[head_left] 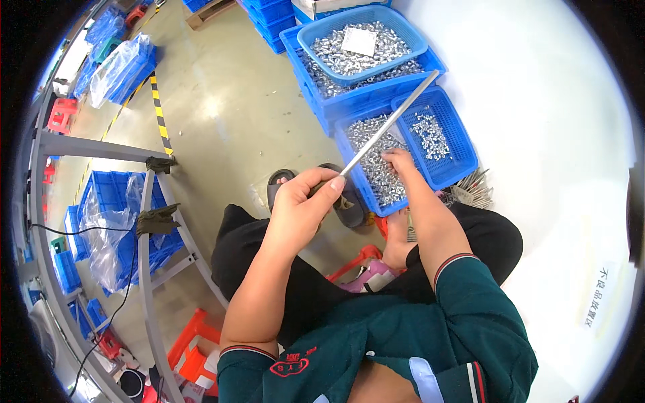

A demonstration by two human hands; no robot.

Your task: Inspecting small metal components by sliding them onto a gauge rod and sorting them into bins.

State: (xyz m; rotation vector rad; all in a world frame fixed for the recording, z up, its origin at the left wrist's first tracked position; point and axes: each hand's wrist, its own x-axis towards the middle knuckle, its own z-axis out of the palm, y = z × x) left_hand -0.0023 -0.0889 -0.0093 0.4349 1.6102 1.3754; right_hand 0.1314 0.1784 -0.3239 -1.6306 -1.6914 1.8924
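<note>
My left hand is closed around the lower end of a long, thin silver metal rod. The rod slants up and to the right, passing above the blue trays. My right hand reaches into a blue tray filled with small shiny metal fittings. Its fingers are curled together at the fittings, and what is between them is too small to make out. Beside that tray, on its right, a blue perforated basket holds a smaller heap of small metal pieces.
Beyond the trays, a light-blue basket of metal fittings, with a white paper on top, rests on a larger blue crate. Thin metal rods lie bundled by my right knee. A white table surface is on the right, a grey metal frame on the left.
</note>
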